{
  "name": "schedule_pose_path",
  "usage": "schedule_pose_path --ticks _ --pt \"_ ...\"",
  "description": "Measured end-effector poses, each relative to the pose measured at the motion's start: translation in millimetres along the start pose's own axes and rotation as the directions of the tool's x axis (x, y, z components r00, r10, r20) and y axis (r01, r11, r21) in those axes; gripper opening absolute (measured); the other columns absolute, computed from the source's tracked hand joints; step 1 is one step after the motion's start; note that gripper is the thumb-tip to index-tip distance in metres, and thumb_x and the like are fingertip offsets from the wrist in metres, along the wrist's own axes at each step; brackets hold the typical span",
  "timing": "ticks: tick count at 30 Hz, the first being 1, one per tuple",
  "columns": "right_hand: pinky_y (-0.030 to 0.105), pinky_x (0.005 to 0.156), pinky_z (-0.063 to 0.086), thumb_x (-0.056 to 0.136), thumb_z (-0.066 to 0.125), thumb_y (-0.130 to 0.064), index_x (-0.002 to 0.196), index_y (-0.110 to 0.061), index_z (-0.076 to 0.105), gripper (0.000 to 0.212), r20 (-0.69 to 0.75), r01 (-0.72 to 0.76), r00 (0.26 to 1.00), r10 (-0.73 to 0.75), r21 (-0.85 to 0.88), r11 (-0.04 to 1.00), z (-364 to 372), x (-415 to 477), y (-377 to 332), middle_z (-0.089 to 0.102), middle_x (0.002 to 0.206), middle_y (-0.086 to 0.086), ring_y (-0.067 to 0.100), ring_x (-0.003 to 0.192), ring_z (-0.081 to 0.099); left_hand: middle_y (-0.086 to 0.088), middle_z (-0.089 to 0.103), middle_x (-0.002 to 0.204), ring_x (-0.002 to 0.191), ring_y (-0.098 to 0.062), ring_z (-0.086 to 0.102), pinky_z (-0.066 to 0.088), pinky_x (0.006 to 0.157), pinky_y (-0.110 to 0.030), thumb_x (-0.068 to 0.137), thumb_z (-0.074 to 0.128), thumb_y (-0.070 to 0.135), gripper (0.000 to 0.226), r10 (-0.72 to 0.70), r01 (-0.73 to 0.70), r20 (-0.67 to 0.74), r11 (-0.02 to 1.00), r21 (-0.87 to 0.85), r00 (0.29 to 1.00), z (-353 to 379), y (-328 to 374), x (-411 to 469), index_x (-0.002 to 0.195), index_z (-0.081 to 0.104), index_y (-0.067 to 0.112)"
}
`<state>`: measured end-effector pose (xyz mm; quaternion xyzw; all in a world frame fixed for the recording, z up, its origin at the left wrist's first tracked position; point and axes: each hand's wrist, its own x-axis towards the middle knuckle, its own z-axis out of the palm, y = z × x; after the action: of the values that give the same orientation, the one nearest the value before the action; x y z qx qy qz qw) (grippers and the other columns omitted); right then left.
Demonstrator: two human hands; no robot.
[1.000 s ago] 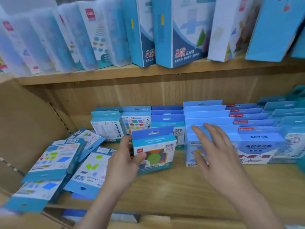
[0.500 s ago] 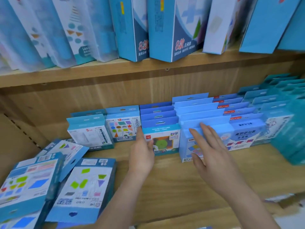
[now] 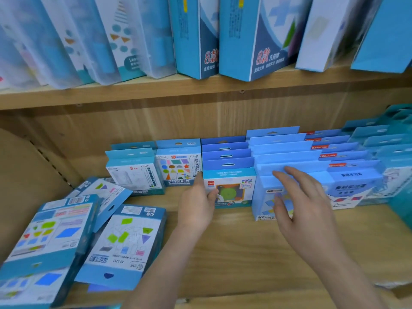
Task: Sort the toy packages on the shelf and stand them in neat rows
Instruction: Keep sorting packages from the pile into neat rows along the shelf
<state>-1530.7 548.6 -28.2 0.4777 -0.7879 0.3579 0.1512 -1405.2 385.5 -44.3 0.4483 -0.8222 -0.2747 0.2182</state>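
Both hands are reaching into the lower shelf. My left hand is pinching the left edge of a package with a green circle, thumb on its front and fingers going behind its side. That package is standing up straight at the front of a row, face toward me, hang tab on top. My right hand is spread open, fingers resting flat on the front of the light blue packages in the next row to the right. More rows are standing on both sides, all facing front. On the left, loose packages are lying flat in a messy pile, their long sides pointing toward the back wall. Bigger boxes are leaning on the shelf above.
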Motion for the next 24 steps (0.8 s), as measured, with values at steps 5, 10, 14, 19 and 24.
schedule_pose_path --ticks 5,10,14,19,24 --pt "0.04 0.093 0.04 0.08 0.052 -0.014 0.118 -0.012 0.061 0.039 -0.095 0.067 0.994 -0.059 0.079 0.995 -2 7 -19 0.057 0.122 0.007 0.026 0.114 0.049 -0.002 0.065 0.118 0.105 -0.024 0.061 0.049 0.081 -0.035 0.093 0.054 0.019 0.052 0.067 -0.063 -0.069 0.996 0.055 0.995 -25 -3 -27 0.142 0.036 0.024" --pt "0.015 0.089 0.039 0.083 0.052 -0.016 0.114 -0.021 0.063 0.033 0.069 0.067 0.993 -0.097 0.346 0.936 16 8 -58 0.06 0.112 -0.009 0.006 0.102 0.055 0.012 0.07 0.106 0.094 -0.002 0.062 0.047 0.081 -0.017 0.091 0.057 0.016 0.024 0.194 -0.195 -0.266 0.981 0.024 0.944 -79 -40 -76 0.109 0.069 0.026" --pt "0.008 0.08 0.043 0.08 0.056 -0.021 0.112 -0.04 0.056 0.037 0.356 -0.025 0.909 -0.215 0.564 0.826 53 -3 -94 0.058 0.108 -0.028 -0.005 0.095 0.057 0.015 0.072 0.096 0.087 -0.001 0.063 0.049 0.076 -0.019 0.087 0.051 0.018 0.026 0.057 -0.048 -0.259 0.998 0.041 0.964 -112 -86 -107 0.1 0.07 0.029" --pt "0.02 0.114 0.021 0.083 0.066 -0.028 0.139 -0.046 0.03 0.069 0.618 0.131 0.647 -0.447 0.488 0.863 92 -18 -124 0.025 0.148 -0.021 -0.005 0.136 0.021 0.008 0.051 0.137 0.127 -0.014 0.046 0.035 0.104 -0.021 0.061 0.059 -0.003 0.077 0.052 -0.056 0.02 0.941 0.335 0.998 -125 -123 -139 0.131 0.053 0.03" --pt "0.033 0.118 0.007 0.083 0.061 -0.047 0.14 -0.057 -0.003 0.087 0.736 0.319 0.46 -0.496 0.384 0.866 102 -28 -147 -0.012 0.156 -0.02 0.002 0.141 -0.018 -0.001 0.06 0.13 0.116 -0.025 0.059 0.053 0.09 -0.041 0.06 0.08 0.011 0.068 0.123 -0.114 0.01 0.88 0.461 0.992 -122 -148 -149 0.124 0.06 0.024"
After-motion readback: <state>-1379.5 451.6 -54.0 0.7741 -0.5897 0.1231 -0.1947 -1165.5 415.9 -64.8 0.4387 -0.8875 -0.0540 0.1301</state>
